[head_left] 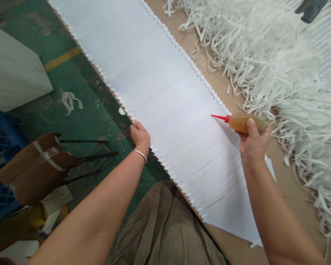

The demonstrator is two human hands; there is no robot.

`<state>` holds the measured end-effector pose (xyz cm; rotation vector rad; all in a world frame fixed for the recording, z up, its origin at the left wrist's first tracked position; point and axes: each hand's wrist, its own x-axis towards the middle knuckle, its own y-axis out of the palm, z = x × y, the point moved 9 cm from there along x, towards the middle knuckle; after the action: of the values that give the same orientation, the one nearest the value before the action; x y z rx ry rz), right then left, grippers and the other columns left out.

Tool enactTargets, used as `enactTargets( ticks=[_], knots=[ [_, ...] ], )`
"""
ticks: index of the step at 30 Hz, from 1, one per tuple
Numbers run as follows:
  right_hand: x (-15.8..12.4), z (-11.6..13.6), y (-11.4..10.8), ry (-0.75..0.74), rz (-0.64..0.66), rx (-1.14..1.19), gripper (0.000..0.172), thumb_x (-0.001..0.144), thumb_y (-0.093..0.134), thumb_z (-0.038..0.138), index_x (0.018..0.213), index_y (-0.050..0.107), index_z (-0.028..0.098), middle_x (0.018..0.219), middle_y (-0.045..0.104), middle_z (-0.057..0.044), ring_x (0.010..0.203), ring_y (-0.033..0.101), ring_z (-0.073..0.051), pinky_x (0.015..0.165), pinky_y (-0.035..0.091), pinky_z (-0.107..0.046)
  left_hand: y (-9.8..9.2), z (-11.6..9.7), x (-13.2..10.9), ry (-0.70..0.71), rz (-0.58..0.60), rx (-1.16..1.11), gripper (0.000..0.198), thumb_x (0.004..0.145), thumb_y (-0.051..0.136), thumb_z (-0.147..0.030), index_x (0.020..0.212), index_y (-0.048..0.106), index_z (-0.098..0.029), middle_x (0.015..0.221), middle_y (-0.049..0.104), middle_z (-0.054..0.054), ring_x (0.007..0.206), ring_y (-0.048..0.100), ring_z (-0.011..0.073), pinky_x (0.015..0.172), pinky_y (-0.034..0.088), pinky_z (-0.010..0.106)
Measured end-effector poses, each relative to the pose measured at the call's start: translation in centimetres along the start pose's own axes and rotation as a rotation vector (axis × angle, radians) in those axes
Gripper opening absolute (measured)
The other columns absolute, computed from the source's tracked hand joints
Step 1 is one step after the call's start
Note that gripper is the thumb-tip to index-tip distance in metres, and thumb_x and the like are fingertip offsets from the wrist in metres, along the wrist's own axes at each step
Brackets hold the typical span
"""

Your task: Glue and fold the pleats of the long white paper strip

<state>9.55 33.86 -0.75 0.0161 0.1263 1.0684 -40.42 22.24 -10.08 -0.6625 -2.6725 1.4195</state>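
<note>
My right hand [254, 138] grips a squeeze bottle [238, 122] of amber liquid. Its thin red nozzle points left, over a long band of overlapping white sheets [168, 81]. These sheets lie in a staggered row, with small stepped ends along both long edges. My left hand [141, 135], a bracelet at its wrist, is at the band's near left edge. Its fingers are curled there, and what they hold, if anything, is hidden. Whether the nozzle tip touches the sheets I cannot tell.
A large heap of white paper strips [264, 55] covers the table's [289, 206] right side. On the green floor to the left are a padded brown stool [41, 165], a blue crate [2, 158] and a white block [13, 70]. A dark object [311, 10] lies at the upper right.
</note>
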Motion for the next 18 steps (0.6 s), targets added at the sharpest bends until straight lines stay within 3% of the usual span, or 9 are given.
enactTargets(
  ticks=[9,18],
  knots=[
    [-5.9,0.5,1.8,0.029,0.07,-0.022,0.067,0.069,0.087,0.047,0.122,0.05,0.028,0.117,0.061,-0.002,0.094,0.068,-0.019,0.071,0.064,-0.038,0.0,-0.1,-0.4,-0.009,0.009,-0.029,0.038,0.109,0.032,-0.041,0.102,0.061,-0.017,0.108,0.073,0.019,0.106,0.071,0.0297,0.096,0.052,0.04],
    [-11.5,-0.8,1.7,-0.032,0.114,-0.242,0.073,0.073,0.084,0.052,0.132,0.051,0.026,0.118,0.06,-0.004,0.101,0.064,-0.019,0.095,0.056,-0.043,0.2,0.0,-0.4,-0.002,0.028,-0.06,0.039,0.109,0.033,-0.043,0.104,0.061,-0.016,0.107,0.073,0.017,0.105,0.071,0.0264,0.093,0.052,0.037]
  ],
)
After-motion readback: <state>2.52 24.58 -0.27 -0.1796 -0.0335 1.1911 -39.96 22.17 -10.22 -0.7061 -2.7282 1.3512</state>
